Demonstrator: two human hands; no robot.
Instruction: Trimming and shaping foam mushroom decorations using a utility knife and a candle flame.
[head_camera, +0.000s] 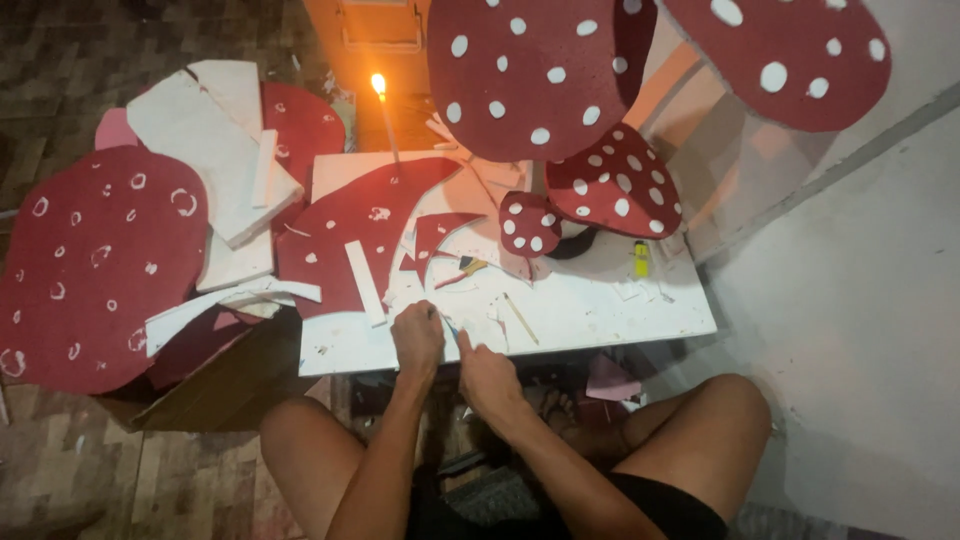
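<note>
Hands (450, 350) together over white board (600, 310)

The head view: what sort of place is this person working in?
Probably a makeshift home craft spot on the floor: a low white board serves as a table, red mushroom cut-outs with white dots surround it, and a lit candle burns nearby.

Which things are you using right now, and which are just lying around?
In use:
left hand
right hand
small white scrap between both hands; what it is cannot be told
white board they work on

Lying about:
lit candle
yellow lighter
thin stick
spotted red mushroom caps
big red cutout on the floor
</note>
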